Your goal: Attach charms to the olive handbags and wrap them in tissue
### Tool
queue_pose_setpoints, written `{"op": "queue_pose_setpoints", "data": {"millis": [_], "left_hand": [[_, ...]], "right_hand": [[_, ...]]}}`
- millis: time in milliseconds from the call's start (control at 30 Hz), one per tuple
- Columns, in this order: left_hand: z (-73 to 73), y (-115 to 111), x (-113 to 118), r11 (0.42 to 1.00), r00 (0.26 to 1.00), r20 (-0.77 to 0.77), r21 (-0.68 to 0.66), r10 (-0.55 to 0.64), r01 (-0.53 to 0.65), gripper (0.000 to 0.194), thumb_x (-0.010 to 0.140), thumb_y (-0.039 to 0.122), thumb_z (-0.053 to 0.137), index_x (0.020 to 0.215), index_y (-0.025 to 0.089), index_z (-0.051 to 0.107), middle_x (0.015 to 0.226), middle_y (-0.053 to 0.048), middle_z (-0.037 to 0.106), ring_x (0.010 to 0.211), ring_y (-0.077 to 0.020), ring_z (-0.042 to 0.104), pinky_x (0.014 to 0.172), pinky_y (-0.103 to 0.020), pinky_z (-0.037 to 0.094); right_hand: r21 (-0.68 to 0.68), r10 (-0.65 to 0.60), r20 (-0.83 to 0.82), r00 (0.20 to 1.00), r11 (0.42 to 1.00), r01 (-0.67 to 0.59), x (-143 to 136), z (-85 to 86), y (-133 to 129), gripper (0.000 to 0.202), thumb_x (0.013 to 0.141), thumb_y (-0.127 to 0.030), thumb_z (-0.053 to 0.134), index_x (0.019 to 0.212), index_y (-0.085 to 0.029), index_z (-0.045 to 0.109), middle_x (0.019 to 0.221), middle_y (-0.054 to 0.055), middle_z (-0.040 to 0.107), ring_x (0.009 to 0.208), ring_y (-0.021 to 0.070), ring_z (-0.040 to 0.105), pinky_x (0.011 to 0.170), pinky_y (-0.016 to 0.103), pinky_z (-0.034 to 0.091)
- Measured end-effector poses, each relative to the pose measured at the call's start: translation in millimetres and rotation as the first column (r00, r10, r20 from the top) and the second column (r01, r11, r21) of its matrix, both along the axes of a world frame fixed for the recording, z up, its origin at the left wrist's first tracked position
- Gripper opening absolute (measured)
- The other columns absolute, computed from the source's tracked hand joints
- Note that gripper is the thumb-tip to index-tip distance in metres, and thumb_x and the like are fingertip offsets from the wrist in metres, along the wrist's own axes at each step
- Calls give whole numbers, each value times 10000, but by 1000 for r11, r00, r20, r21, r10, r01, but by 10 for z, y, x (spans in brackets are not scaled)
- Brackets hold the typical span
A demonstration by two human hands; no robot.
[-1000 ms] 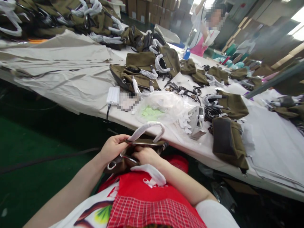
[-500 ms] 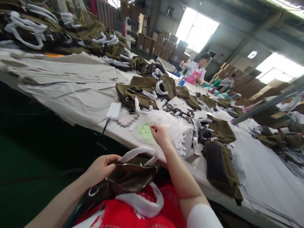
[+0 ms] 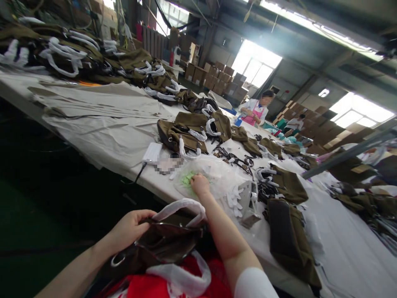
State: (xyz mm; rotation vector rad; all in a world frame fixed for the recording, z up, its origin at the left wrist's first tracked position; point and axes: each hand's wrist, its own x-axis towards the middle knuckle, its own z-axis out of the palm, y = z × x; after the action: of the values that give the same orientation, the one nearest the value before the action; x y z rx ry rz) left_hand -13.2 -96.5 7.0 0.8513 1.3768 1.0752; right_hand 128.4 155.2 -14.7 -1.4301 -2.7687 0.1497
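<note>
An olive-brown handbag (image 3: pixel 167 238) with white-wrapped handles lies in my lap, its top gaping so the dark inside shows. My left hand (image 3: pixel 136 225) pinches the bag's edge close to the base of one handle. Over the table, my right hand (image 3: pixel 200 184) reaches down into a clear plastic bag (image 3: pixel 214 167) that holds small light-green pieces (image 3: pixel 187 178). Its fingers are bent onto the green pieces; whether one is gripped is hidden.
White-covered table (image 3: pixel 102 128) carries several olive bags (image 3: pixel 190 128). Right of the plastic bag are a grey metal holder (image 3: pixel 249 203) and white pieces (image 3: pixel 235 200). Dark straps (image 3: pixel 232 156) lie behind. A slanted metal bar (image 3: pixel 344 149) crosses at right. A person in a pink apron (image 3: pixel 257 109) works farther back.
My right hand has moved slightly left and deeper onto the green pieces. My left hand keeps its hold on the handbag. The view has tilted up a little.
</note>
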Motion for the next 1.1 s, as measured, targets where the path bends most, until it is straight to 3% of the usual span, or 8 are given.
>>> {"op": "queue_pose_setpoints", "data": {"millis": [267,500,567,633,700,767,900,1100], "left_hand": [[5,6,54,1000,999,29,7,19,-19,223,668,270,670,864,206,753,796,-23,753,806,-246,717,749,-308,562],[-20,12,-18,1000,999,-34,2,31,-31,256,686,276,684,919,182,731,806,-31,754,789,-243,710,723,-314,554],[-18,21,-42,999,999,-41,-6,36,-36,264,665,289,713,904,177,723,769,-25,746,730,-224,697,671,-293,541],[-9,42,-56,999,999,-13,-25,36,-36,276,647,309,736,882,167,711,685,-9,719,638,-193,668,601,-267,513],[12,71,-47,998,999,10,-45,35,-35,283,639,327,748,859,158,697,633,1,693,567,-163,631,542,-240,472],[46,100,-12,998,999,15,-56,30,-29,286,641,339,751,848,152,686,639,-5,692,558,-149,617,524,-225,444],[110,136,105,998,1000,1,-64,11,-11,294,627,338,758,842,148,689,652,-14,693,569,-156,618,515,-228,431],[142,116,192,997,998,62,-79,4,1,313,617,327,766,865,151,691,674,-26,698,632,-194,656,555,-258,478]], "right_hand": [[-35,-43,-56,997,999,41,23,111,28,304,960,-247,451,984,-158,741,1019,117,704,893,180,642,796,242,453],[58,-48,-339,939,996,72,342,618,-300,410,1014,-225,255,1169,-136,624,1125,138,644,992,188,618,857,277,460],[60,106,-670,735,994,-89,501,743,-594,382,1017,-268,277,1149,-156,617,996,92,665,840,162,640,780,261,482],[-16,274,-721,636,912,-411,602,809,-915,311,1003,-265,350,1149,-201,617,876,32,675,740,139,636,732,242,482],[-131,467,-603,647,742,-657,614,781,-1204,270,973,-226,422,1152,-237,624,866,7,690,735,132,641,707,224,472],[-208,629,-373,682,660,-722,543,652,-1421,249,946,-198,466,1113,-239,647,875,18,705,747,156,648,678,235,463],[-216,693,6,721,704,-676,330,271,-1634,237,954,-222,455,1036,-180,674,864,81,720,747,215,658,662,291,473],[-288,471,-106,876,828,-480,449,34,-1680,286,978,-290,448,1012,-174,707,1042,94,726,924,221,662,844,316,485]]}}
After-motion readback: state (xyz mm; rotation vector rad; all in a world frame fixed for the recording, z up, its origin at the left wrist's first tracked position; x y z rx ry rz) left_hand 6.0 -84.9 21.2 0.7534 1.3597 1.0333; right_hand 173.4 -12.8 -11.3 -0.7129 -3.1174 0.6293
